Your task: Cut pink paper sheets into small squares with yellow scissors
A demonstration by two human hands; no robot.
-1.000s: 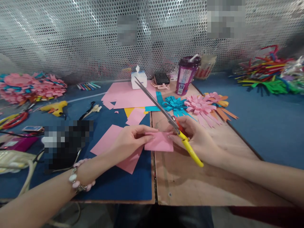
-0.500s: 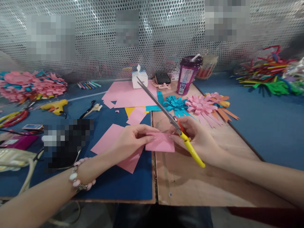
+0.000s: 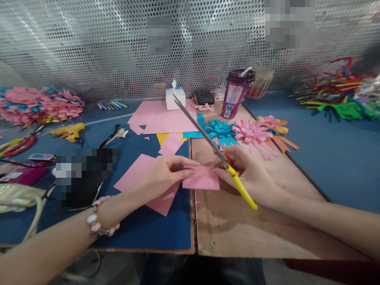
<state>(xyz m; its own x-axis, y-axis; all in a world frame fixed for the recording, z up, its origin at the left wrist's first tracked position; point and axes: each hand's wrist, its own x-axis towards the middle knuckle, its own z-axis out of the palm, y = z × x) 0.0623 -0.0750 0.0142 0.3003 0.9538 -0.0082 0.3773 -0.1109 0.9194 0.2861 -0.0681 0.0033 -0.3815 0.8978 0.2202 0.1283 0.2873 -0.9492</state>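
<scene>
A small folded piece of pink paper (image 3: 201, 180) is held between my two hands over the seam of the table. My left hand (image 3: 166, 172), with a beaded bracelet on its wrist, pinches its left edge between thumb and fingers. At the right edge, my right hand (image 3: 242, 170) pinches the same paper. Scissors (image 3: 236, 180) with yellow and red handles hang on my right hand, their closed blades pointing up and to the left. Larger pink paper sheets (image 3: 162, 202) lie under and beside my left hand on the blue surface.
Blue and pink paper flowers (image 3: 252, 132) lie beyond my right hand, before a purple cup (image 3: 236, 95). A white tissue box (image 3: 175, 99) stands on a big pink sheet (image 3: 160, 120). To the left are a yellow glue gun (image 3: 69, 132), cables and a black object (image 3: 89, 178).
Almost nothing differs. Both hands keep their grip on the folded pink paper, and the view has shifted very slightly.
</scene>
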